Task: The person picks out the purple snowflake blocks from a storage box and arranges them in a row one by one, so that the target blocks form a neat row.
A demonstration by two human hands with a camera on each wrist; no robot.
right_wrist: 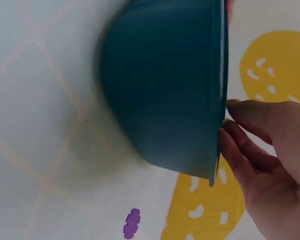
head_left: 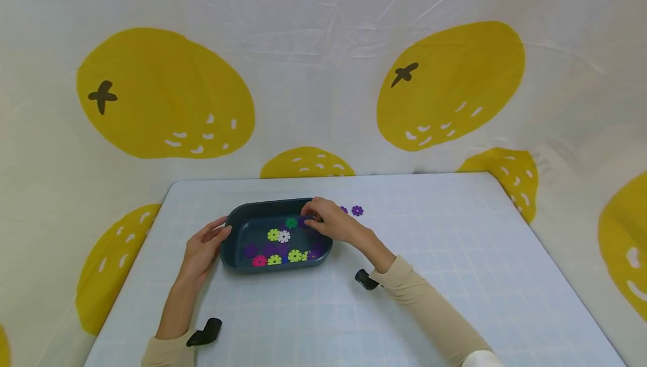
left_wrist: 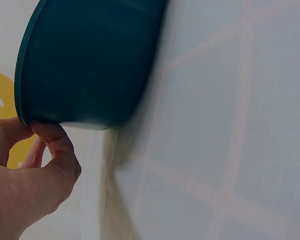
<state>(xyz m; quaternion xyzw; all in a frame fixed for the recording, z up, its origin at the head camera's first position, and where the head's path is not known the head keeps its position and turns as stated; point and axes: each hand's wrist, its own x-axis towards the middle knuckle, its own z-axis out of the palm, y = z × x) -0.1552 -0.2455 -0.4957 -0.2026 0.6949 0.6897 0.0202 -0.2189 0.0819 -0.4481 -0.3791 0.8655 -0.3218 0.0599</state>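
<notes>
A dark teal tray point(head_left: 242, 268) holds several small flower-shaped discs in yellow, purple, white, green and pink, among them a white disc point(head_left: 284, 236) and a pink disc point(head_left: 259, 261). At its left end, my left hand point(head_left: 199, 249) pinches the rim between thumb and fingers, as the left wrist view shows close up. Over the far right corner, my right hand point(head_left: 328, 220) reaches in with bent fingers. The rim hides its fingertips in the right wrist view, and I cannot tell whether they pinch a disc.
Two purple discs point(head_left: 357, 210) lie on the table just right of the right hand. The light table point(head_left: 455, 232) has a faint check pattern. Behind it hangs a white cloth point(head_left: 313, 75) printed with large yellow fruit. Black wrist cameras sit by both cuffs.
</notes>
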